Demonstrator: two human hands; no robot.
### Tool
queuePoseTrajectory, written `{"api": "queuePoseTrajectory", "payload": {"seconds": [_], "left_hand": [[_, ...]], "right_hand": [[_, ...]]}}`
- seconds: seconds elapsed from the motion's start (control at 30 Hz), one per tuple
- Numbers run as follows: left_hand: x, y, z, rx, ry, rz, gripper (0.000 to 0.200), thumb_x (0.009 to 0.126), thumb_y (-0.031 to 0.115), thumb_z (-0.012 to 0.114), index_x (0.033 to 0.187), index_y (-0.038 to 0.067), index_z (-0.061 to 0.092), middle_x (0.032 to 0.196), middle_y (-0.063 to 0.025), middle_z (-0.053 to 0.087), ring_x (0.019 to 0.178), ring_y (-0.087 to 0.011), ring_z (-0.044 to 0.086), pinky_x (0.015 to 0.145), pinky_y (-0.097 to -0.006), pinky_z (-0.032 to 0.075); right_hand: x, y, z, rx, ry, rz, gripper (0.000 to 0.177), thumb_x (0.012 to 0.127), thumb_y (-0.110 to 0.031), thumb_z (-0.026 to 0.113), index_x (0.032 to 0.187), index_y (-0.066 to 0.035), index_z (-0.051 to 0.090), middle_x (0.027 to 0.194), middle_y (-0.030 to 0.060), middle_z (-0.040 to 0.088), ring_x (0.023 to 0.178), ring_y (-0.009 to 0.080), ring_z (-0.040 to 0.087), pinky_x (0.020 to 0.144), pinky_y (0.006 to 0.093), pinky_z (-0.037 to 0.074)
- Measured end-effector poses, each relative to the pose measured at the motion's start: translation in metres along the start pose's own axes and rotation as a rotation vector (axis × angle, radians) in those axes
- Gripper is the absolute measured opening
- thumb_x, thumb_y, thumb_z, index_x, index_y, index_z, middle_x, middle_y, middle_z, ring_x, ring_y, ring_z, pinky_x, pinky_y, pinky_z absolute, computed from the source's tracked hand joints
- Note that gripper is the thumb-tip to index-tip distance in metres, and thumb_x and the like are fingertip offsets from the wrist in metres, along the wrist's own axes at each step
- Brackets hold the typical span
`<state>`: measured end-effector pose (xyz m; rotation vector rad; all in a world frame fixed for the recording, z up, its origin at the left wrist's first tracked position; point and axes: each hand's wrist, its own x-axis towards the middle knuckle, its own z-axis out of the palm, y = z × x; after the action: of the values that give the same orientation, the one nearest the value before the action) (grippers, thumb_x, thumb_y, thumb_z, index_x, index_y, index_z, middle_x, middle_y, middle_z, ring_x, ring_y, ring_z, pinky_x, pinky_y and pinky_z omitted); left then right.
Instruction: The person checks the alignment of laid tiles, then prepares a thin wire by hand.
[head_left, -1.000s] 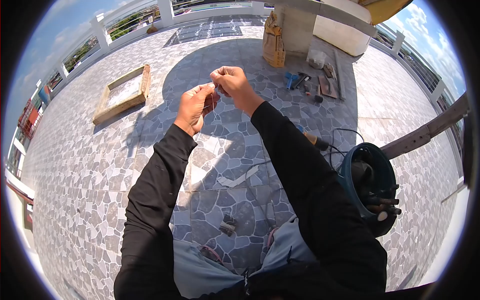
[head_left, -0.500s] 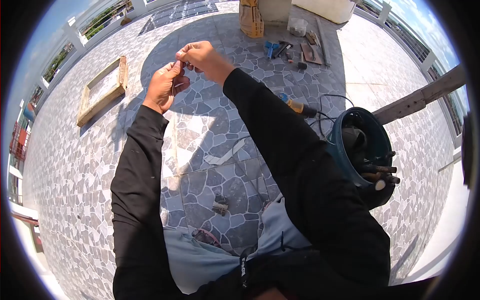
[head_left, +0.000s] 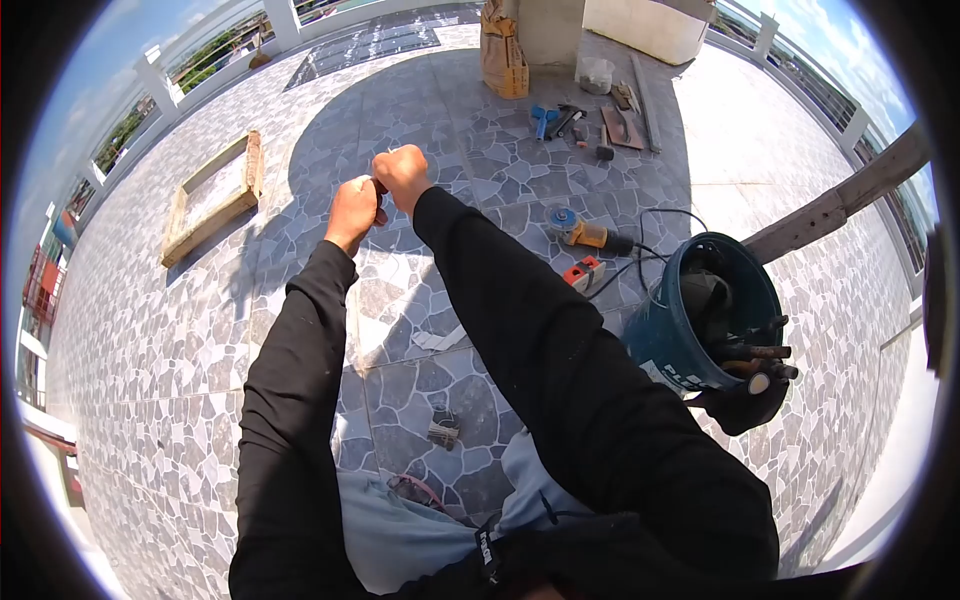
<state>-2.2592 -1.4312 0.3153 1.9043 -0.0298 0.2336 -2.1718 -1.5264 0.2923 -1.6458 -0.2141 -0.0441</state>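
Upper centre of frame: left hand [head_left: 355, 208] and right hand [head_left: 402, 172], both curled into fists, are pinching a small dark item [head_left: 380, 187] between them. Judged step: gripping it two-handed; any pull calls for firm, opposed holds. An angle grinder [head_left: 585, 233] is lying to the right.

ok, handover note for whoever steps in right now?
Left hand: fist shut, raised. Right hand: fist shut, touching the left. Both pinch a small dark piece, too small to identify.
On the tiled floor: angle grinder, blue bucket of tools, small bundle by the knees.
Done: piece in hand.
Remaining: grinder and bundle untouched.
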Motion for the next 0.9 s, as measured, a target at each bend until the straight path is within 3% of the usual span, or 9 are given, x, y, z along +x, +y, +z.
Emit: {"api": "queuePoseTrajectory", "payload": {"seconds": [0.03, 0.1, 0.2, 0.5, 0.6, 0.67, 0.7, 0.77, 0.9], "left_hand": [[-0.001, -0.001, 0.003, -0.089, 0.003, -0.047, 0.029, 0.095, 0.022, 0.04, 0.082, 0.004, 0.057, 0.064, 0.0008, 0.048, 0.047, -0.01, 0.048, 0.044, -0.0258, 0.039], [-0.002, -0.003, 0.009, -0.186, 0.026, -0.096, 0.028, 0.096, 0.023, 0.04, 0.085, 0.005, 0.057, 0.064, 0.0026, 0.045, 0.046, -0.008, 0.043, 0.043, -0.0249, 0.036], [0.003, -0.006, -0.005, -0.354, -0.017, -0.181, 0.026, 0.096, 0.025, 0.041, 0.093, 0.008, 0.059, 0.06, 0.0067, 0.04, 0.044, -0.0034, 0.033, 0.039, -0.0225, 0.026], [0.008, 0.0, -0.014, -0.198, 0.066, -0.096, 0.026, 0.095, 0.032, 0.05, 0.092, 0.011, 0.064, 0.059, 0.009, 0.036, 0.046, -0.0004, 0.029, 0.039, -0.0193, 0.024], [0.016, -0.013, -0.014, -0.053, 0.019, -0.023, 0.027, 0.095, 0.03, 0.049, 0.092, 0.007, 0.063, 0.061, 0.0066, 0.046, 0.049, -0.004, 0.04, 0.041, -0.0248, 0.032], [0.033, -0.043, -0.012, 0.333, 0.159, 0.326, 0.029, 0.096, 0.03, 0.047, 0.092, 0.005, 0.061, 0.068, -0.005, 0.062, 0.055, -0.021, 0.058, 0.051, -0.0394, 0.044], [0.031, -0.045, -0.011, 0.333, 0.16, 0.325, 0.029, 0.096, 0.03, 0.047, 0.092, 0.005, 0.061, 0.068, -0.005, 0.062, 0.055, -0.021, 0.058, 0.051, -0.0394, 0.044], [0.001, -0.009, -0.005, 0.804, 0.198, 0.317, 0.03, 0.095, 0.029, 0.042, 0.091, 0.005, 0.059, 0.086, -0.0212, 0.067, 0.083, -0.0416, 0.065, 0.071, -0.0504, 0.049], [-0.005, -0.016, 0.004, 0.928, 0.159, 0.327, 0.031, 0.098, 0.031, 0.039, 0.094, 0.007, 0.058, 0.086, -0.0192, 0.067, 0.078, -0.0417, 0.064, 0.069, -0.0536, 0.049]], "right_hand": [[0.0, -0.001, -0.002, -0.067, -0.092, -0.065, 0.019, 0.072, -0.006, 0.059, 0.079, 0.01, 0.064, 0.081, 0.025, 0.067, 0.079, 0.0332, 0.068, 0.068, 0.0398, 0.052], [0.002, -0.01, 0.006, 0.2, 0.086, 0.15, 0.017, 0.072, -0.007, 0.059, 0.077, 0.008, 0.064, 0.073, 0.0218, 0.066, 0.072, 0.0302, 0.067, 0.065, 0.0375, 0.052], [0.003, -0.009, 0.007, 0.192, -0.124, -0.102, 0.015, 0.087, -0.012, 0.061, 0.078, 0.001, 0.061, 0.068, 0.0046, 0.06, 0.061, 0.0121, 0.056, 0.055, 0.029, 0.044], [-0.021, -0.041, -0.03, 0.345, -0.418, 0.064, 0.021, 0.087, -0.024, 0.07, 0.081, -0.005, 0.064, 0.07, 0.0005, 0.06, 0.054, 0.005, 0.047, 0.045, 0.0208, 0.031], [-0.025, -0.041, -0.03, 0.307, -0.424, 0.088, 0.021, 0.085, -0.024, 0.071, 0.079, -0.005, 0.064, 0.066, -0.0003, 0.058, 0.05, 0.0053, 0.045, 0.044, 0.021, 0.03], [-0.025, -0.04, -0.031, 0.254, -0.417, 0.081, 0.02, 0.085, -0.023, 0.071, 0.078, -0.006, 0.063, 0.064, -0.0006, 0.057, 0.049, 0.0052, 0.043, 0.044, 0.0214, 0.029], [-0.025, -0.039, -0.032, 0.285, -0.41, 0.007, 0.019, 0.083, -0.02, 0.07, 0.075, -0.004, 0.064, 0.063, 0.0019, 0.059, 0.05, 0.007, 0.046, 0.044, 0.0243, 0.032], [-0.021, -0.032, -0.029, 0.316, -0.401, -0.067, 0.018, 0.082, -0.017, 0.07, 0.073, -0.003, 0.064, 0.063, 0.0044, 0.061, 0.052, 0.0088, 0.048, 0.044, 0.0272, 0.034], [-0.017, -0.017, -0.015, 0.126, -0.154, -0.052, 0.02, 0.078, -0.013, 0.067, 0.067, 0.003, 0.06, 0.061, 0.0074, 0.059, 0.052, 0.0157, 0.051, 0.047, 0.0344, 0.038]]}}
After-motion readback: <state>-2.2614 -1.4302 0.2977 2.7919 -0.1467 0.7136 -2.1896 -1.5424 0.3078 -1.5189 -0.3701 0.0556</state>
